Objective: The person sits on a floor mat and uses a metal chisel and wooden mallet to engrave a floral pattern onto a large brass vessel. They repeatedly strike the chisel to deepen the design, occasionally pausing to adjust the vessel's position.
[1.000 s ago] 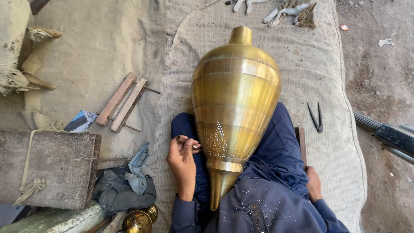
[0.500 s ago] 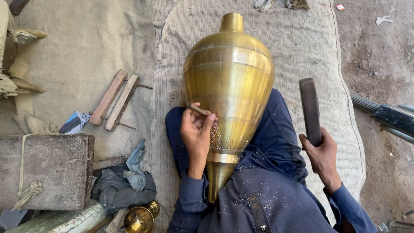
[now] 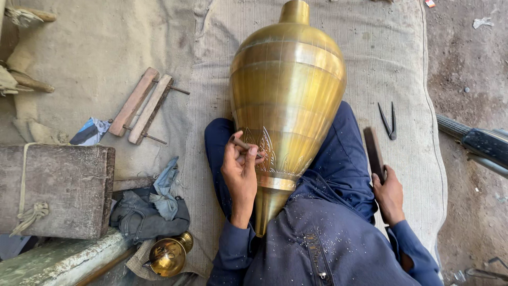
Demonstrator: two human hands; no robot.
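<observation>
- A large brass vase [image 3: 288, 106] lies across the seated person's lap, on a burlap mat [image 3: 222, 63].
- The left hand [image 3: 241, 172] pinches a small chisel [image 3: 242, 143] against the engraved leaf pattern.
- The right hand [image 3: 389, 196] grips a dark hammer bar [image 3: 373, 153], held aside.
- Engraving looks under way; the next strike needs the chisel steady.

One large brass vase-shaped vessel [image 3: 288, 100] lies across the lap. Left of the vessel lie two flat wooden strips [image 3: 142, 108] joined by thin pins, one grey wooden block [image 3: 55, 190], one heap of dark cloth [image 3: 151, 212] and one small brass cup [image 3: 168, 256]. Right of the vessel lies one pair of dark metal dividers [image 3: 388, 121]. Two hands show: the left hand [image 3: 241, 172] with one short punch [image 3: 244, 144], the right hand [image 3: 389, 196] with one dark flat bar [image 3: 373, 153].
</observation>
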